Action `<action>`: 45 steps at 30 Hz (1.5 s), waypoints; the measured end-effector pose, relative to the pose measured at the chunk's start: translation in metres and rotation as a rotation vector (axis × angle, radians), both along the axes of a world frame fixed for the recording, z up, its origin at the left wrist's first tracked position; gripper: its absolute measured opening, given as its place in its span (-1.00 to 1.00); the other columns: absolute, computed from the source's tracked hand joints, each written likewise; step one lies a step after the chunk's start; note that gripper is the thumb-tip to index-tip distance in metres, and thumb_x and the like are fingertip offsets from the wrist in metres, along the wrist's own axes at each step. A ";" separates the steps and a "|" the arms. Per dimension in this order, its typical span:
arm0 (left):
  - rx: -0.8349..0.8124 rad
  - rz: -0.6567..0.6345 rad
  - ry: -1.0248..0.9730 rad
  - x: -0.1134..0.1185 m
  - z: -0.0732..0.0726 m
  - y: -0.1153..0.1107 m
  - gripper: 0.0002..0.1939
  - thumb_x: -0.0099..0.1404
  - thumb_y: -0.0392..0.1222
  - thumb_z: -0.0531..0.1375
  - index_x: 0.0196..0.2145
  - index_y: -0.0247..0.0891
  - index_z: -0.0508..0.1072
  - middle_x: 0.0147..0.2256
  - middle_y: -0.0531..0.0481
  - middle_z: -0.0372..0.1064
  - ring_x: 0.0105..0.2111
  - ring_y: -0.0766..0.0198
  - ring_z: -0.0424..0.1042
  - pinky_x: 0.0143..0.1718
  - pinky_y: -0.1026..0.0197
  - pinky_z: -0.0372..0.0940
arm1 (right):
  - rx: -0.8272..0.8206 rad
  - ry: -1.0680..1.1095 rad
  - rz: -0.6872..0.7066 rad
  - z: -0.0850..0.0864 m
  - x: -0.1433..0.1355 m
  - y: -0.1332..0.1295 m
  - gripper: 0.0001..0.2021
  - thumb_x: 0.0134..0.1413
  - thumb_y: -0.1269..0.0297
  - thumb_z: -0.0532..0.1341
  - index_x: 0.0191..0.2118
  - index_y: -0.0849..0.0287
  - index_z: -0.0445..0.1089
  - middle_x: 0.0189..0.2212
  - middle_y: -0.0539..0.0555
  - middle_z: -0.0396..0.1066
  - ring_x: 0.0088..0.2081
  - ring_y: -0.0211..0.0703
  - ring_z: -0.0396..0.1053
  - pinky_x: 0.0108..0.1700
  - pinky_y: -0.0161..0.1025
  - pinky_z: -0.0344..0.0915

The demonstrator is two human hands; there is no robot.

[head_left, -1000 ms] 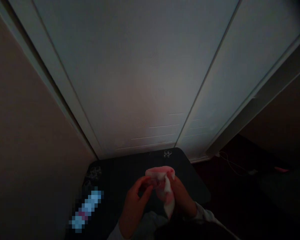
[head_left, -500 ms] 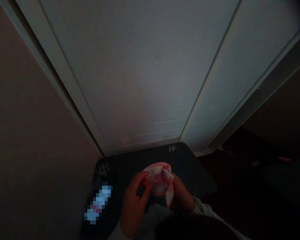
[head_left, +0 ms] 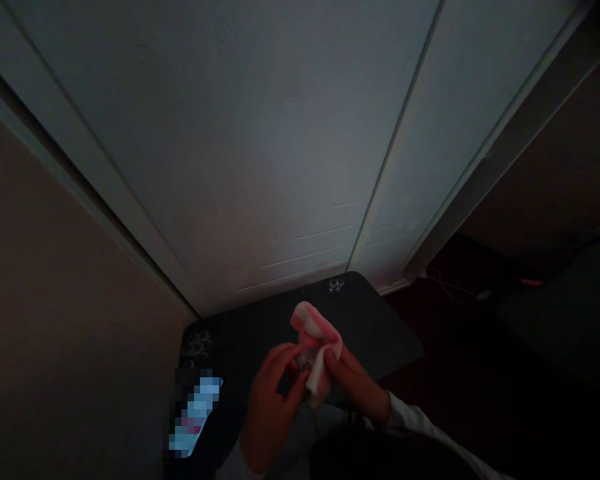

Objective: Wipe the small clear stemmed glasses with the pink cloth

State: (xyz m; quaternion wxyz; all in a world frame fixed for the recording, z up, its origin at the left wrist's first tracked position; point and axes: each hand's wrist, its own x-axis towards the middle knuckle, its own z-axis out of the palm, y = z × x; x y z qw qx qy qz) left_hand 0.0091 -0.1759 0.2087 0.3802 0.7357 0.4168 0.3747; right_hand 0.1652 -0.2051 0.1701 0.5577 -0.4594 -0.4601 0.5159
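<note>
Above the dark table [head_left: 375, 327], my right hand [head_left: 357, 387] grips a pink and white cloth [head_left: 323, 330], its thumb pressed on the fabric. Between the fingers and thumb of my left hand [head_left: 273, 407] is a small clear plastic piece [head_left: 305, 361], partly wrapped by the cloth. Its exact kind is too dim to make out. Similar clear pieces [head_left: 199, 343] lie in a group at the table's left corner. Another small clear piece [head_left: 336, 286] rests near the back edge.
A lit phone [head_left: 196, 417], its screen blurred out, lies at the table's left side. White panels [head_left: 260, 147] rise right behind the table, and a brown wall [head_left: 70, 300] stands on the left. A white cable [head_left: 447, 285] runs over the dark floor at right.
The cloth has been turned and folded over by my right hand, now standing taller above the clear piece. My left hand keeps its pinch. The view has tilted slightly.
</note>
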 end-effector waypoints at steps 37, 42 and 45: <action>-0.002 -0.132 0.157 0.008 -0.007 -0.013 -0.75 0.11 -0.31 0.17 -0.21 -0.18 0.39 -0.22 -0.04 0.36 -0.25 0.24 0.37 -0.21 0.24 0.30 | -0.094 -0.768 0.269 -0.012 0.008 0.010 -0.86 0.01 0.29 0.05 -0.39 0.19 0.31 -0.44 0.03 0.39 -0.40 -0.22 0.32 -0.39 -0.36 0.12; 0.004 -0.187 0.156 0.007 -0.008 -0.015 -0.79 0.13 -0.33 0.15 -0.24 -0.19 0.38 -0.21 -0.02 0.34 -0.22 0.26 0.35 -0.18 0.25 0.27 | -0.106 -0.596 0.092 -0.022 0.009 0.001 -0.85 -0.01 0.33 0.06 -0.37 0.24 0.34 -0.44 0.04 0.39 -0.40 -0.22 0.30 -0.36 -0.34 0.17; 0.011 -0.175 0.167 0.007 -0.010 -0.018 -0.82 0.13 -0.32 0.15 -0.26 -0.20 0.36 -0.23 -0.01 0.34 -0.22 0.26 0.35 -0.17 0.25 0.26 | -0.108 -0.465 0.041 -0.026 0.008 -0.004 -0.81 -0.04 0.39 0.06 -0.29 0.24 0.36 -0.37 0.05 0.41 -0.33 -0.19 0.32 -0.27 -0.30 0.21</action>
